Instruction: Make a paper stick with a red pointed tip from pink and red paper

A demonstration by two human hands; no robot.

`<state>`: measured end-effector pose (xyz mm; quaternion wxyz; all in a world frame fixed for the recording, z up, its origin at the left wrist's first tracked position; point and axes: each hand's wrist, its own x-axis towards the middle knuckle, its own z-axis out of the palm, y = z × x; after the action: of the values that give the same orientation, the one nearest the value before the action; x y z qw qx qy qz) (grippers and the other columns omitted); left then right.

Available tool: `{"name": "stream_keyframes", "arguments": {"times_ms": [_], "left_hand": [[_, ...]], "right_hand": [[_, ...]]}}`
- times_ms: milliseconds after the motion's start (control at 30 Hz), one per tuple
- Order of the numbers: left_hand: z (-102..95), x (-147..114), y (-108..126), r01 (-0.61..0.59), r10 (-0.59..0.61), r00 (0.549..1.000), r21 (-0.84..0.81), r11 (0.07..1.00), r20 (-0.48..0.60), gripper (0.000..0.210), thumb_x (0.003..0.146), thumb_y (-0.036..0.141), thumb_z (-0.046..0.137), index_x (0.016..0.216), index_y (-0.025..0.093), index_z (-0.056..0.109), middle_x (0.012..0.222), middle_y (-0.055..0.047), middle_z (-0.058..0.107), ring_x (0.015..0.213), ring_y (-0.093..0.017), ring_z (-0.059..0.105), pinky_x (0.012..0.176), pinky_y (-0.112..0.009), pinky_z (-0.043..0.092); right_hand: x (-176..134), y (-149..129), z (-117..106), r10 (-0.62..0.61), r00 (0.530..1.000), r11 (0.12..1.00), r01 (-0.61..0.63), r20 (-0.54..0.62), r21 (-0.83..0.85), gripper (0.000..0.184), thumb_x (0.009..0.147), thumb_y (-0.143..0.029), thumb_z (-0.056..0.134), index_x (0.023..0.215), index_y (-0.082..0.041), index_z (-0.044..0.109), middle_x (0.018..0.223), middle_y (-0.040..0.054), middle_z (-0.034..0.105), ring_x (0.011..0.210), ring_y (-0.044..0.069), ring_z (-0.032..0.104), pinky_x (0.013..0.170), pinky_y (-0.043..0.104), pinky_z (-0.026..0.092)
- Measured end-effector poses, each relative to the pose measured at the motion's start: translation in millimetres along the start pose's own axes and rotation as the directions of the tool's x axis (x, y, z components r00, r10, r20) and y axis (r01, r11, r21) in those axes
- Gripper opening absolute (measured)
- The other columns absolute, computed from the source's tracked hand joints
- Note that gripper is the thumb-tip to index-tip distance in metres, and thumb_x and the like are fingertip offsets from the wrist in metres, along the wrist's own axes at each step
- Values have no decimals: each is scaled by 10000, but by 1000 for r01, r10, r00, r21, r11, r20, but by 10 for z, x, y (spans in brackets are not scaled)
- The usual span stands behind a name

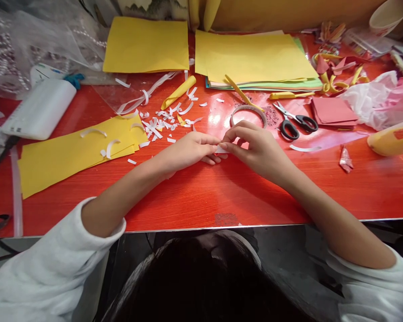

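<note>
Over the middle of the red table, my left hand (196, 150) and my right hand (255, 143) meet at a small white strip (223, 149). My left thumb and index finger pinch its left end, while the other left fingers curl beneath. The right thumb and index finger close on the strip from the other side. Part of the strip is hidden by my fingers. Just behind my right hand lies a roll of tape (248, 107). Black-handled scissors (295, 123) rest to its right, blades pointing away. Several white paper scraps (154, 127) lie scattered behind my left hand.
Yellow sheets (147, 44) and a stack of coloured paper (255, 58) lie at the back. Yellow strips (70, 147) and a white power bank (40, 107) are on the left. Red paper squares (334, 112) and crumpled tissue (372, 98) lie right. The table's front edge (174, 230) is near.
</note>
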<state>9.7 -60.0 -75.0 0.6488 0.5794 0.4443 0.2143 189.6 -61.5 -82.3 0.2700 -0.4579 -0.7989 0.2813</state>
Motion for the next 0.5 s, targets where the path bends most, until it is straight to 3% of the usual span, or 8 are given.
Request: {"name": "stream_keyframes", "arguments": {"times_ms": [500], "left_hand": [[47,18,-11,-6,8,999,47,999,-50,229,842,200,525,979,153,703,922,-37,703,813,-131,639,765,-271,503]], "right_hand": [[6,-17,-31,64,998,998,-64,-17,14,178,825,-357,619,734,-208,651,829,61,613,750,178,554,679,351,407]]}}
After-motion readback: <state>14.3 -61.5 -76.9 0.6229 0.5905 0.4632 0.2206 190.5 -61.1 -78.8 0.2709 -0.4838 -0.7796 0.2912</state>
